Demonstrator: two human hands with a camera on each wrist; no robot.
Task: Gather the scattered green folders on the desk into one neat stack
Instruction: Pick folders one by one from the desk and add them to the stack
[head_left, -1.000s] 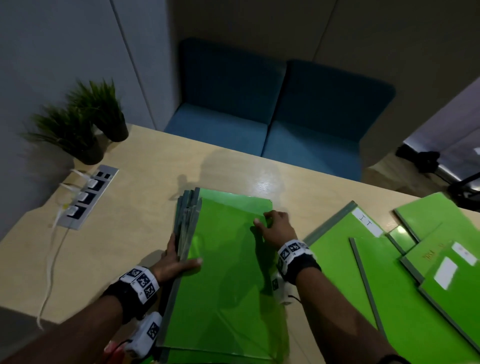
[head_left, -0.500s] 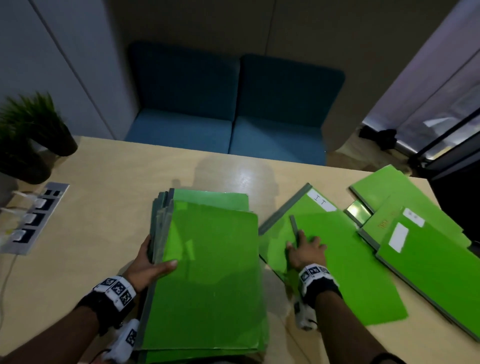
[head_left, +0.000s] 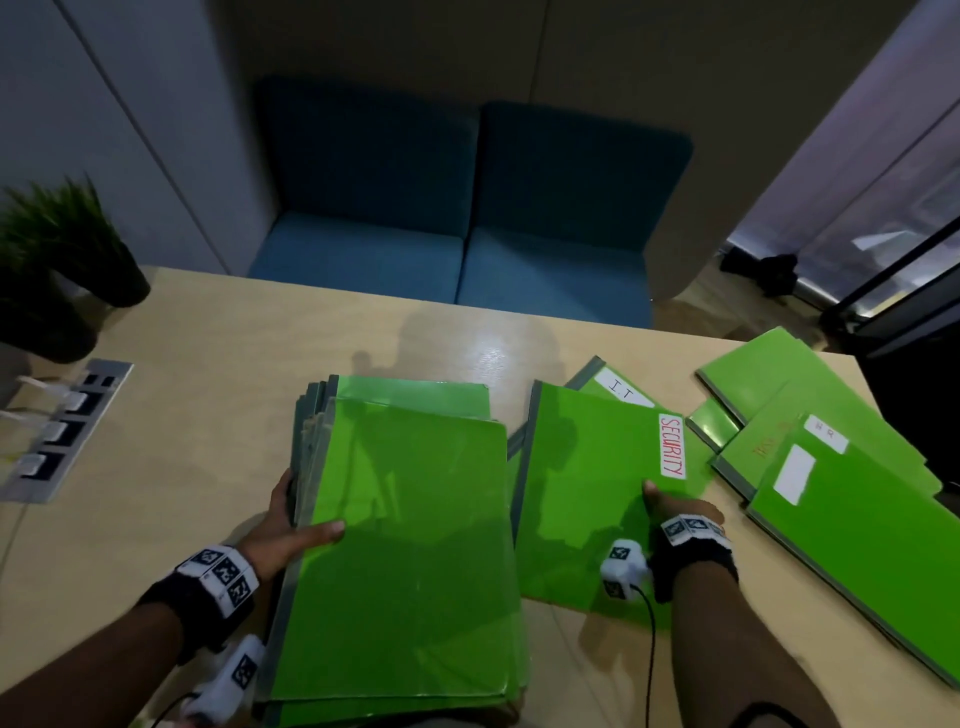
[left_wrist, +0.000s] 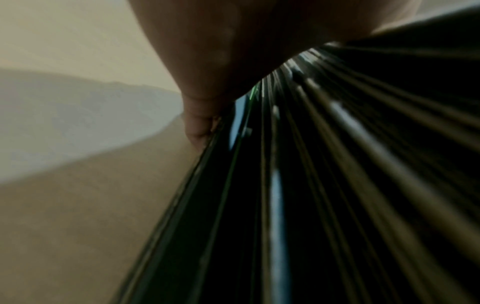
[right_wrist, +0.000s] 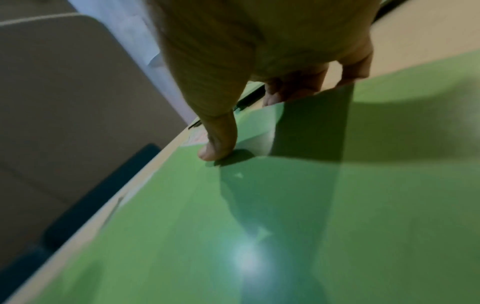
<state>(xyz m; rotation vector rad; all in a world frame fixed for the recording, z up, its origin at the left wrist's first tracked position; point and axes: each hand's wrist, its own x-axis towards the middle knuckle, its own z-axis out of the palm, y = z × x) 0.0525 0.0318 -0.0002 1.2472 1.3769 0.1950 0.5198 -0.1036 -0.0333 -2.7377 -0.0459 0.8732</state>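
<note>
A thick stack of green folders (head_left: 415, 545) lies on the desk (head_left: 208, 415) in front of me. My left hand (head_left: 291, 530) grips its left spine side, thumb on the top cover; the left wrist view shows fingers (left_wrist: 200, 127) against the stack's edges (left_wrist: 311, 185). My right hand (head_left: 675, 506) pinches a green folder labelled SECURITY (head_left: 587, 478) at its right edge, just right of the stack. The thumb (right_wrist: 221, 139) presses on the cover (right_wrist: 259, 226) and the fingers (right_wrist: 293, 88) curl under it. It overlaps a folder labelled IT (head_left: 623, 389). Several more folders (head_left: 857, 519) lie scattered at the right.
A power socket strip (head_left: 62, 431) with plugged cables is set in the desk at the left. Two potted plants (head_left: 67, 260) stand in the far left corner. A blue sofa (head_left: 467, 234) sits beyond the far edge. A dark object (head_left: 924, 405) borders the desk's right end.
My right hand left the stack, went right to the loose folders and took hold of the SECURITY folder, which now sits closer to the stack. The left hand stayed on the stack.
</note>
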